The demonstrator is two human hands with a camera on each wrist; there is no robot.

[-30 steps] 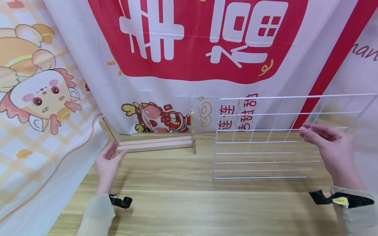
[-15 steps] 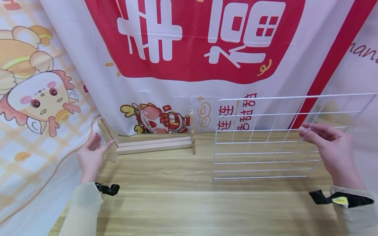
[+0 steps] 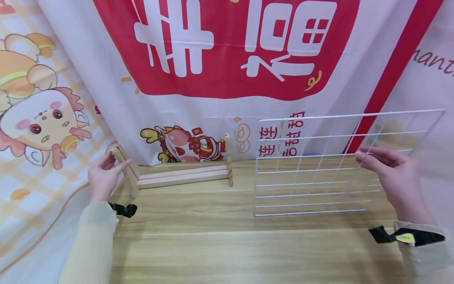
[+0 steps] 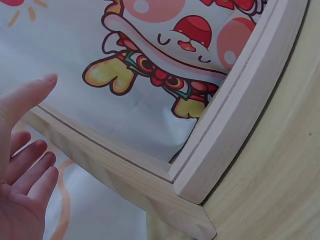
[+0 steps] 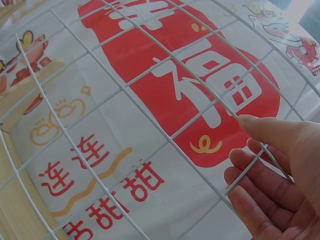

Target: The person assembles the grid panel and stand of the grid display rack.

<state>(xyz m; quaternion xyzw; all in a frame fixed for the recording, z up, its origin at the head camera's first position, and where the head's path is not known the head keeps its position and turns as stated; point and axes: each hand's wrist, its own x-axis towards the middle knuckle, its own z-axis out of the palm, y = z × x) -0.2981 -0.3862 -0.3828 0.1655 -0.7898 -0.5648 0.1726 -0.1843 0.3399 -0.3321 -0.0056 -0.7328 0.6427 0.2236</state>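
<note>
A pale wooden stand (image 3: 182, 176), a grooved crossbar between two uprights, sits at the back left of the table. My left hand (image 3: 104, 175) is beside its left upright (image 3: 125, 169), thumb and fingers spread apart; in the left wrist view the loosely bent fingers (image 4: 35, 172) overlap that upright. With thumb and fingers, my right hand (image 3: 393, 173) pinches a white wire grid panel (image 3: 312, 171) by its wires. The panel leans upright at the right, lower edge close over the tabletop. In the right wrist view, fingertips pass behind the wires and the thumb (image 5: 267, 131) lies in front.
A wood-grain table (image 3: 227, 244) spreads out in front of me. Behind it hangs a white and red printed cloth (image 3: 227, 85), and a checked cartoon cloth (image 3: 39, 130) drapes down the left side past the table's edge. Black straps (image 3: 408, 237) are on both wrists.
My left hand has moved left, away from the stand's crossbar to its left upright, and the upright's foot now shows. My right hand still holds the grid panel, nearly unmoved.
</note>
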